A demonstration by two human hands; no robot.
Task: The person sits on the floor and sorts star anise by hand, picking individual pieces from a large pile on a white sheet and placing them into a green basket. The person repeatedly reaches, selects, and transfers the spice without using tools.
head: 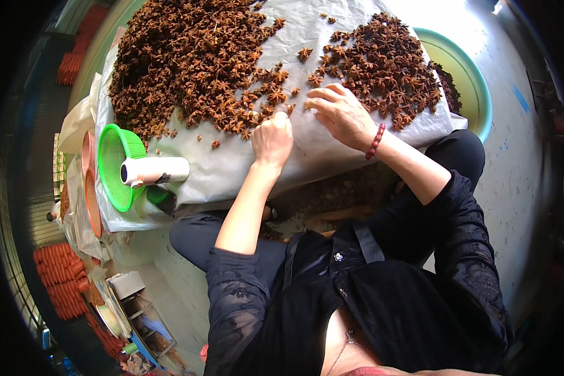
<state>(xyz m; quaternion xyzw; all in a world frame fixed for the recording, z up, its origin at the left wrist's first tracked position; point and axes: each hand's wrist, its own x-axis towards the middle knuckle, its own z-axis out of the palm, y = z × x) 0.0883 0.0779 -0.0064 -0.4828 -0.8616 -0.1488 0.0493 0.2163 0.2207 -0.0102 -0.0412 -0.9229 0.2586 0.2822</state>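
Note:
A large heap of dried star anise [192, 66] covers the left of a table draped in a whitish plastic sheet [221, 174]. A smaller star anise heap [390, 70] lies on the right. My left hand [272, 138] is at the near edge of the large heap, its fingers curled. One star anise piece [290, 109] shows right by its fingertips; whether it is gripped is not visible. Over the bare strip between the heaps, my right hand [340, 115] has its fingers bent and apart, with nothing seen in them. Its wrist wears a red bead bracelet [375, 142].
A white bottle [169, 170], a green mesh basket [110, 188] and a dark phone-like object [164, 201] occupy the table's left corner. Beyond the right edge stands a green basin [474, 94] containing dark pieces. Stacked red bags [61, 279] and a metal rack [145, 315] are at lower left.

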